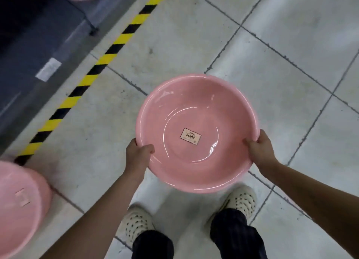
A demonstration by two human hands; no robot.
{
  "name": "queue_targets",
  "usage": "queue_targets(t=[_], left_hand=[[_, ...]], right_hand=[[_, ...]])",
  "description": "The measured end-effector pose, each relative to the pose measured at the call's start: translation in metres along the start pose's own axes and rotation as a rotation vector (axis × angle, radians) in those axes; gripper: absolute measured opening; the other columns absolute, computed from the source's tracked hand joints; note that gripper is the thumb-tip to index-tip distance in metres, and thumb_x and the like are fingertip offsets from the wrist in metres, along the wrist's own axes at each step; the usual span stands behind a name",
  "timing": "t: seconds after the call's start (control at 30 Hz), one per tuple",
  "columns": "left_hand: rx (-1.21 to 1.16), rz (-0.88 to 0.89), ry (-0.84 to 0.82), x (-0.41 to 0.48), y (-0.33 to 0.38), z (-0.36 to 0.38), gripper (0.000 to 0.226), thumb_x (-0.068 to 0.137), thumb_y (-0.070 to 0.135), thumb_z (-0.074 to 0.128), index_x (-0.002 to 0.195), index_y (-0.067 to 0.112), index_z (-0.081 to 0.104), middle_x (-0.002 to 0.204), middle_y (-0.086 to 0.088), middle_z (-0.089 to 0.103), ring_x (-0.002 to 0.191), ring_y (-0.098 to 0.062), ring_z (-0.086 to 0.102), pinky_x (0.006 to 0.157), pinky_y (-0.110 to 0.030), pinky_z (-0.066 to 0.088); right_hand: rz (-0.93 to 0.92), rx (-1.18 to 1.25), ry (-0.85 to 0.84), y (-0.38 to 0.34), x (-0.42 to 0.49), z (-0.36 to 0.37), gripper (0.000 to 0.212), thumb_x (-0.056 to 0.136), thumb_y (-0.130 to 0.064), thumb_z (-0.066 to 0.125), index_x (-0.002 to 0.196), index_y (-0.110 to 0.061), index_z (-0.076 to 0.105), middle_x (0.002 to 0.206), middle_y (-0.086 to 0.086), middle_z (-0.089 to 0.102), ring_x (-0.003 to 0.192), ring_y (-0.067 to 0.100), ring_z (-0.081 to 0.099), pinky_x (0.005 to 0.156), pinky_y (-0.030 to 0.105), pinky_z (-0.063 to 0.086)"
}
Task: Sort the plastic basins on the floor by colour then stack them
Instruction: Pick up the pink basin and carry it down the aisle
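A round pink plastic basin [194, 111] with a small label in its bottom hangs above the tiled floor, held level in front of me. My left hand [138, 152] grips its near left rim, thumb inside the bowl. On the near right rim my right hand [259, 147] holds on the same way. At the lower left edge of the view sits another pink basin [17, 206], partly cut off, standing on the floor.
A yellow-and-black hazard tape line [97, 64] runs diagonally across the grey tiled floor [281, 55]. Beyond it at the upper left is a dark shelf base [38, 45] with something pink on it. My feet in pale clogs [136, 225] stand below the basin.
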State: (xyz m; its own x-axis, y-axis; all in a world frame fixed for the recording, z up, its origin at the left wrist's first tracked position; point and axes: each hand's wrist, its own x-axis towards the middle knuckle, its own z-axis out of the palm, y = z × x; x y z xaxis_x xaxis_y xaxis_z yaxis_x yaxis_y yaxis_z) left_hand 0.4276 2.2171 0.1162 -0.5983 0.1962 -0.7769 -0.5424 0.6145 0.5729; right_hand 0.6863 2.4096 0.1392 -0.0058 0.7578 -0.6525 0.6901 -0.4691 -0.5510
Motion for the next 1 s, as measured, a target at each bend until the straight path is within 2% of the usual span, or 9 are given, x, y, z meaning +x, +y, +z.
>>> queue_targets(t=[0.13, 0.27, 0.37, 0.47, 0.53, 0.63, 0.73, 0.8, 1.0], left_hand=[[-0.161, 0.006, 0.178, -0.019, 0.006, -0.125, 0.042, 0.050, 0.009, 0.058, 0.092, 0.004, 0.062, 0.075, -0.004, 0.062, 0.064, -0.020, 0.055, 0.056, -0.026, 0.042], [-0.333, -0.009, 0.340, -0.044, -0.015, -0.244, 0.045, 0.054, 0.006, 0.059, 0.100, 0.006, 0.062, 0.081, -0.001, 0.065, 0.070, -0.019, 0.058, 0.058, -0.026, 0.043], [-0.454, -0.056, 0.450, -0.070, -0.043, -0.320, 0.041, 0.065, -0.004, 0.062, 0.105, 0.001, 0.062, 0.082, -0.006, 0.065, 0.071, -0.023, 0.057, 0.060, -0.027, 0.043], [-0.576, -0.097, 0.538, -0.101, -0.076, -0.380, 0.042, 0.057, 0.005, 0.062, 0.099, 0.001, 0.062, 0.077, -0.007, 0.064, 0.069, -0.025, 0.055, 0.058, -0.027, 0.042], [-0.664, -0.127, 0.594, -0.115, -0.097, -0.413, 0.044, 0.051, 0.009, 0.059, 0.095, 0.003, 0.062, 0.077, -0.008, 0.064, 0.068, -0.026, 0.056, 0.060, -0.029, 0.043], [-0.760, -0.187, 0.651, -0.127, -0.129, -0.452, 0.045, 0.051, 0.010, 0.058, 0.096, 0.003, 0.061, 0.079, -0.009, 0.064, 0.071, -0.028, 0.057, 0.062, -0.030, 0.045], [-0.835, -0.209, 0.650, -0.131, -0.157, -0.483, 0.042, 0.059, 0.005, 0.060, 0.101, 0.004, 0.061, 0.081, -0.008, 0.064, 0.072, -0.025, 0.058, 0.060, -0.029, 0.046], [-0.871, -0.205, 0.646, -0.126, -0.175, -0.499, 0.046, 0.056, 0.007, 0.057, 0.101, 0.003, 0.061, 0.080, -0.008, 0.064, 0.071, -0.025, 0.058, 0.059, -0.028, 0.047], [-0.975, -0.268, 0.681, -0.083, -0.215, -0.539, 0.038, 0.060, 0.005, 0.060, 0.098, 0.007, 0.059, 0.079, -0.007, 0.062, 0.072, -0.026, 0.055, 0.058, -0.028, 0.045]], right_hand=[[-0.127, -0.123, -0.149, -0.076, -0.060, 0.083, 0.047, 0.069, -0.027, 0.056, 0.115, -0.018, 0.053, 0.102, 0.005, 0.065, 0.096, 0.031, 0.064, 0.085, 0.049, 0.055], [-0.266, -0.251, -0.310, -0.133, -0.128, 0.172, 0.053, 0.065, -0.028, 0.055, 0.117, -0.019, 0.053, 0.104, 0.006, 0.066, 0.097, 0.032, 0.064, 0.085, 0.050, 0.055], [-0.361, -0.351, -0.404, -0.160, -0.180, 0.236, 0.051, 0.074, -0.025, 0.060, 0.124, -0.025, 0.051, 0.108, 0.005, 0.067, 0.098, 0.033, 0.064, 0.088, 0.049, 0.054], [-0.444, -0.421, -0.501, -0.177, -0.235, 0.291, 0.047, 0.085, -0.008, 0.060, 0.130, -0.017, 0.050, 0.111, 0.008, 0.065, 0.099, 0.032, 0.062, 0.078, 0.037, 0.051], [-0.488, -0.495, -0.552, -0.184, -0.271, 0.323, 0.048, 0.086, -0.006, 0.060, 0.131, -0.015, 0.049, 0.110, 0.008, 0.063, 0.098, 0.031, 0.061, 0.071, 0.034, 0.048], [-0.563, -0.591, -0.588, -0.188, -0.315, 0.369, 0.051, 0.085, -0.005, 0.061, 0.134, -0.013, 0.048, 0.111, 0.008, 0.062, 0.099, 0.030, 0.059, 0.081, 0.035, 0.047], [-0.614, -0.663, -0.623, -0.191, -0.350, 0.414, 0.050, 0.085, -0.007, 0.060, 0.133, -0.015, 0.048, 0.108, 0.005, 0.060, 0.099, 0.029, 0.057, 0.081, 0.034, 0.045], [-0.644, -0.699, -0.642, -0.189, -0.366, 0.443, 0.051, 0.085, -0.008, 0.060, 0.134, -0.016, 0.047, 0.109, 0.004, 0.059, 0.099, 0.027, 0.056, 0.081, 0.034, 0.044], [-0.684, -0.790, -0.682, -0.181, -0.378, 0.533, 0.055, 0.081, -0.014, 0.063, 0.134, -0.022, 0.052, 0.118, 0.005, 0.065, 0.105, 0.029, 0.061, 0.088, 0.042, 0.053]])
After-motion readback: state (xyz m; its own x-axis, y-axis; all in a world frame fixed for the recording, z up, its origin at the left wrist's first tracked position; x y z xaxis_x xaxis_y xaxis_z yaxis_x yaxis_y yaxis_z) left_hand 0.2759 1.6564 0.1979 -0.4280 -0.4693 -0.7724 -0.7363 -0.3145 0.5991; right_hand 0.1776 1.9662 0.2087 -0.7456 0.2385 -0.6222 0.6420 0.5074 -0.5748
